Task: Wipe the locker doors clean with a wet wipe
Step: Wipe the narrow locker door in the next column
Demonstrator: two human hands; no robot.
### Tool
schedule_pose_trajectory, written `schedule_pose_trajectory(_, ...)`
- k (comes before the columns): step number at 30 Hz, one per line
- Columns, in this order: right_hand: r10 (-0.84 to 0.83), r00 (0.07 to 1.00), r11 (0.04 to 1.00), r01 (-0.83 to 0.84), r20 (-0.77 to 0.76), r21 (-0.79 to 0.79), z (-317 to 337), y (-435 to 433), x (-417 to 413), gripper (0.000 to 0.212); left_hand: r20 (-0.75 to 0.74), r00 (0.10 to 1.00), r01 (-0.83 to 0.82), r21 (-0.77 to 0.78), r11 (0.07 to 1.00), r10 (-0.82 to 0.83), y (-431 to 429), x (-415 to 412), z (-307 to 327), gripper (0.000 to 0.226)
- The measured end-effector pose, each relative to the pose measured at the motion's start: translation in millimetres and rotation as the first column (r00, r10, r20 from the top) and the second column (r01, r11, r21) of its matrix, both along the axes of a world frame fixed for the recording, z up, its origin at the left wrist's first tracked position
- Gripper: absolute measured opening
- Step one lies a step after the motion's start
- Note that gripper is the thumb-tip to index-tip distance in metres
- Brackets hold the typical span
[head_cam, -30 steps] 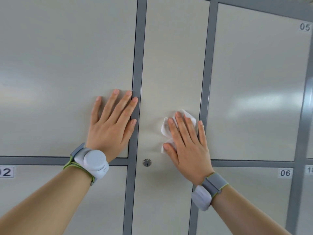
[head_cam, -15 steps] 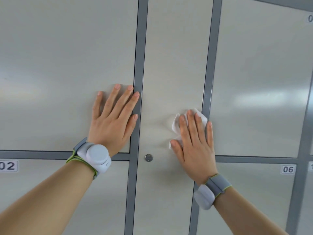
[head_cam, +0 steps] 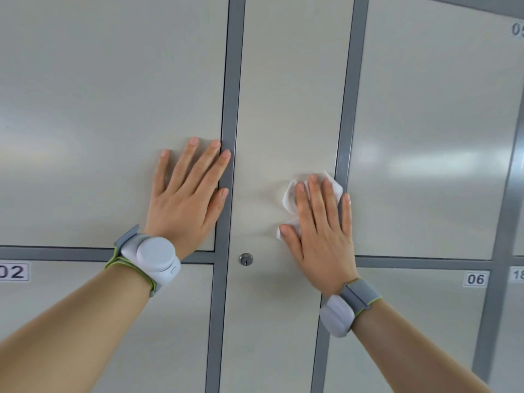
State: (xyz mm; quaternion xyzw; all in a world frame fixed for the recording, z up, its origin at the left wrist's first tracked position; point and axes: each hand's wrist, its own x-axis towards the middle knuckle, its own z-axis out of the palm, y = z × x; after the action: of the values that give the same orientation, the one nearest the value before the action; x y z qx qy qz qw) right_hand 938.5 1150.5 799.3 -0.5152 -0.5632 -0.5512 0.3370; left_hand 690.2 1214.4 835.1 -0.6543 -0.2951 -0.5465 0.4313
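A head-height view of a bank of pale grey lockers with darker grey frame strips [head_cam: 231, 66] between the doors. Every door in view is closed, so what the lockers hold cannot be seen.

In the centre is a tall, narrow locker door [head_cam: 289, 95] with a small round keyhole lock [head_cam: 246, 259] near its left edge. The right hand [head_cam: 320, 236] lies flat on this door, above and to the right of the lock. Its fingers are straight and close together, pressing a crumpled white wet wipe [head_cam: 289, 197] against the door's surface. The wipe shows past the fingertips and beside the thumb, and its right edge nearly reaches the frame strip. The little finger lies over that strip.

The left hand [head_cam: 184, 205] rests flat on the wide upper-left locker door [head_cam: 99, 109], at its lower right corner. Its fingers are straight and slightly spread and hold nothing. The index fingertip and thumb lie on the frame strip.

Each wrist carries a white sensor on a grey band with a green edge: the left wrist sensor [head_cam: 153, 259] is round, the right wrist sensor [head_cam: 337, 316] is oval.

Small number labels mark some doors: 02 [head_cam: 12, 272] at lower left, 06 [head_cam: 475, 279] at lower right, and 05 [head_cam: 517, 29] at upper right, partly cut off. The wide upper-right locker door [head_cam: 431, 137] reflects soft light.
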Motion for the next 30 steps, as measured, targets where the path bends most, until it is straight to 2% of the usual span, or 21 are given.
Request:
schedule_pose_trajectory(6,-0.007,1.0,1.0,0.007,-0.014,-0.005,-8.0,2.6,-2.8,0.064,-0.077,0.997,0.018,-0.022,1.0,-0.02,-3.8,-4.2,-28.7,0.051)
schedule_pose_trajectory(12,0.014,0.998,1.0,-0.012,0.065,-0.028,-33.8,3.3,-9.3,0.064,-0.086,0.996,-0.024,0.012,1.0,0.025,0.1,-6.5,-33.8,0.051)
schedule_pose_trajectory(17,-0.015,0.994,1.0,0.018,0.11,-0.025,-28.9,1.7,-3.1,0.064,-0.087,0.996,-0.034,0.023,0.999,0.036,1.4,-6.1,-32.8,0.05)
schedule_pose_trajectory(26,0.019,0.997,1.0,-0.02,-0.069,-0.007,0.7,2.2,-5.3,0.063,-0.075,0.996,-0.039,0.038,0.999,0.042,3.6,-3.8,-33.6,0.05)
schedule_pose_trajectory(30,0.043,0.998,0.999,-0.044,-0.044,-0.02,-12.1,2.4,-13.8,0.063,-0.079,0.996,-0.043,0.043,0.998,0.046,3.2,-3.8,-33.4,0.051)
